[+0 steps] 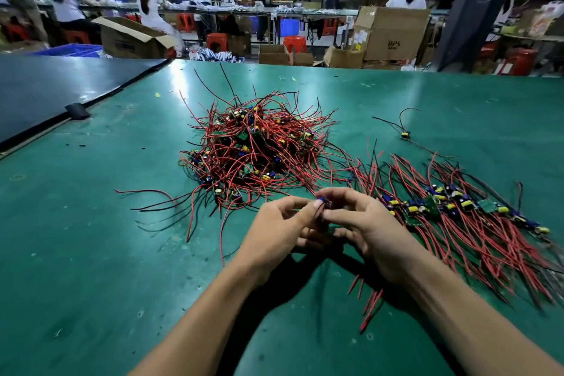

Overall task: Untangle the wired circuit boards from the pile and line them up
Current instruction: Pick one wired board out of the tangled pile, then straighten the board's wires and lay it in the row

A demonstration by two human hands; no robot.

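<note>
We pinch one wired circuit board (321, 202) between the fingertips of both hands, left hand (274, 232) and right hand (369, 226) meeting just below the frame's centre. We judge this keeps its red leads clear of the pile (256, 149) above. At right on the green surface (91, 223) lies the sorted row (457, 207), boards side by side, likely this one's destination.

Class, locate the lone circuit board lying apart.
Head view: the lone circuit board lies right of the pile, beyond the lined-up row, on the green table.
</note>
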